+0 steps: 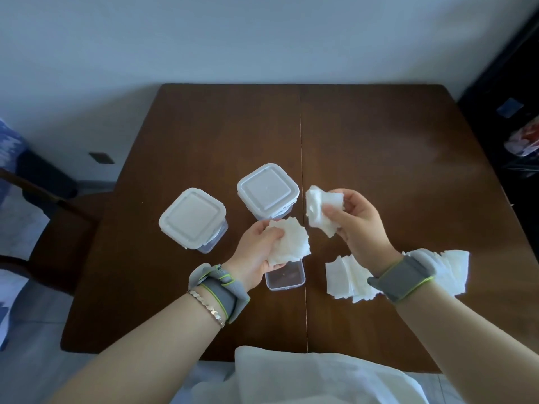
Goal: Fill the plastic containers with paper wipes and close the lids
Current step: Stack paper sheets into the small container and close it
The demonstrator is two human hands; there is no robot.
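Observation:
My left hand (256, 252) grips a bunch of white paper wipes (290, 242) just above an open clear plastic container (287, 277) on the brown table (379, 158). My right hand (357, 220) holds a second crumpled bunch of wipes (319, 209) a little higher and to the right. Two containers with white lids on them stand behind: one at the left (194, 218), one in the middle (267, 190). A fanned pile of loose wipes (350, 277) lies on the table under my right wrist.
A dark wooden chair (49, 217) stands off the table's left edge. White cloth (315, 377) lies at the near edge by my body. Dark furniture with a bag (522, 141) is at the far right. The table's back half is bare wood.

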